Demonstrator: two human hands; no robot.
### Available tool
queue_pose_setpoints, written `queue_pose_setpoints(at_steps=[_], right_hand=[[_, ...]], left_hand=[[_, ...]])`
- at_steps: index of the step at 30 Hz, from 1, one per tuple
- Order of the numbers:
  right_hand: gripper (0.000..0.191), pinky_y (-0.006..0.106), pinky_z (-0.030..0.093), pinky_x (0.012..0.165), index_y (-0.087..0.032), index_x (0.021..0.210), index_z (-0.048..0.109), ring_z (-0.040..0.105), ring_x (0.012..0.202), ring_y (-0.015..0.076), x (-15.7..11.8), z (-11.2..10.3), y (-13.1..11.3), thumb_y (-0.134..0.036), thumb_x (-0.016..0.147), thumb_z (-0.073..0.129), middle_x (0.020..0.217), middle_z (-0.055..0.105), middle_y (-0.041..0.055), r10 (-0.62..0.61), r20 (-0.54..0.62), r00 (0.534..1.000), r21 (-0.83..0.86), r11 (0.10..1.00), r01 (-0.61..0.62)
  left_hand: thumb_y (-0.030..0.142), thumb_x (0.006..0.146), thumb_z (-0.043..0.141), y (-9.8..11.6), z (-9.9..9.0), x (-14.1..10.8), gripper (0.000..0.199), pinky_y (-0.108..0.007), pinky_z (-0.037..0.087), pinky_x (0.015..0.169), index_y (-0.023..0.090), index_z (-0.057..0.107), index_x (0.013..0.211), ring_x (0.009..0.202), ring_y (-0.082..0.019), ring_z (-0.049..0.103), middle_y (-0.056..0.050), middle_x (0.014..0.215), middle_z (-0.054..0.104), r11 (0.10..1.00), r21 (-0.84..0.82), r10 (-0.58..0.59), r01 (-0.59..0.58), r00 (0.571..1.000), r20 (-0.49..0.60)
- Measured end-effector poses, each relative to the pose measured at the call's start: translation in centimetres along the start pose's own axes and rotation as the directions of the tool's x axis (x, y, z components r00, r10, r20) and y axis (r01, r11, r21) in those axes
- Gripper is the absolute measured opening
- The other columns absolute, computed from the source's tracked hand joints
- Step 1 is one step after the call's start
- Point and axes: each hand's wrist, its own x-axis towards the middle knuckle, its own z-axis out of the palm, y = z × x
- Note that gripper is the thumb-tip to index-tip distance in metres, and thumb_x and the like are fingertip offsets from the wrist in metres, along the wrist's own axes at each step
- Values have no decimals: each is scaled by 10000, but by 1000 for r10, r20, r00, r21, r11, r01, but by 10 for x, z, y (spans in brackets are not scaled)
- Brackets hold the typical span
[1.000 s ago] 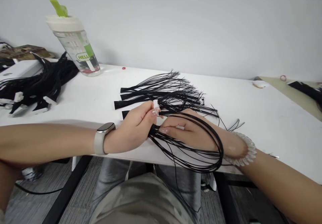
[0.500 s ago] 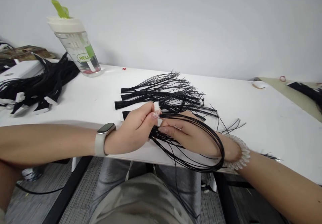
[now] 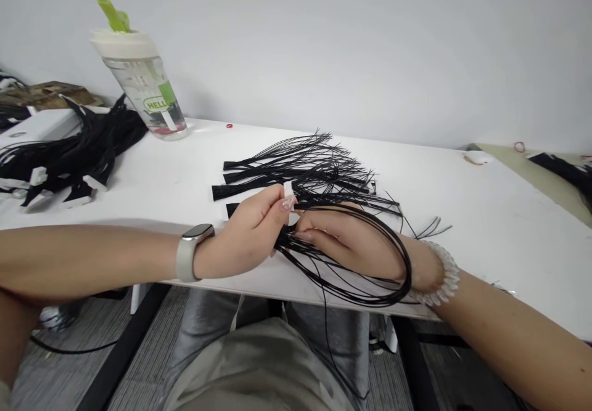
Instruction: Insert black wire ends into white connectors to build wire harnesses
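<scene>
Closed in a pinch, my left hand (image 3: 252,229) holds a white connector (image 3: 288,189) with its thumb on top. From that connector several thin black wires (image 3: 393,238) loop out to the right and curl back toward my fingers. My right hand (image 3: 346,238) is closed on the black wire bundle (image 3: 298,244) just beside my left fingertips, inside the loop. Its fingertips are partly hidden by the wires. One loose wire hangs below the table edge. Behind my hands, several black wire bundles (image 3: 259,184) lie fanned out on the white table (image 3: 194,152).
A clear drinking bottle (image 3: 143,84) with a green spout stands at the back left. Beside it lies a heap of black wire harnesses (image 3: 87,140) with white connectors. A small red ring (image 3: 229,126) rests near the wall. More black wires (image 3: 559,167) are at the far right.
Both hands have shifted up very slightly with the wires. The right fingers have moved a little at the bundle, and the wire loop sits slightly higher. Both hands keep their grip.
</scene>
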Motion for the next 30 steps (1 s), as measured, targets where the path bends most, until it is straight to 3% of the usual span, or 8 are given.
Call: queue_pose_setpoints(at_steps=[4,8,11,13,16,19,22,30], right_hand=[[178,288,432,776,-167,868,568,524,851,135,-4,-11,15,-185,852,392,929,594,55,-47,-63,997,-207,978,33],[148,303,447,649,-176,716,629,538,663,127,-11,-38,38,-190,779,496,733,620,22,68,-337,939,-380,903,-202],[140,273,441,550,-165,763,654,528,549,96,-15,-57,56,-157,749,515,624,610,6,217,-688,692,-102,915,-389],[190,266,462,578,-138,860,641,593,677,115,-17,-68,67,-109,755,486,795,649,59,394,-751,530,279,917,-286],[320,247,440,606,-110,1002,602,601,823,109,-18,-80,76,-48,799,363,1089,590,138,611,-650,451,644,758,-99],[387,247,338,479,-174,1166,517,497,539,6,-17,-83,68,-83,830,348,1058,609,102,699,-599,390,734,675,-82],[394,226,276,436,-249,1198,472,327,406,-19,-14,-71,45,-139,821,444,826,641,7,601,-641,478,666,745,-42],[130,237,376,535,-181,679,591,490,577,92,-3,-24,5,-261,776,561,635,575,-4,176,-550,816,-40,971,-236]], left_hand=[[446,868,323,1,0,6,321,-223,370,474,177,427,726,524,-92,407,20,626,423,988,-90,-124,125,992,15],[515,832,344,2,0,10,359,-201,360,365,185,459,753,449,-73,401,12,665,455,932,-233,-268,277,961,69],[531,812,376,-1,0,10,367,-202,400,364,181,459,738,461,-69,427,-9,756,498,898,-313,-302,311,950,79],[528,812,378,-3,-1,10,365,-195,386,344,180,465,745,438,-64,421,-4,731,493,900,-308,-297,308,951,83],[513,820,377,-3,-2,10,354,-181,337,305,179,487,782,390,-55,402,10,671,475,925,-258,-268,281,960,83],[496,830,371,-2,-3,10,348,-181,336,307,174,497,786,379,-57,412,11,646,480,941,-220,-242,256,966,92],[493,837,357,-1,-2,9,352,-184,331,311,176,501,785,365,-61,404,22,595,453,943,-211,-242,258,965,98],[490,843,337,-3,-2,10,370,-190,344,322,171,499,752,402,-77,422,1,624,497,964,-160,-202,210,977,66]])
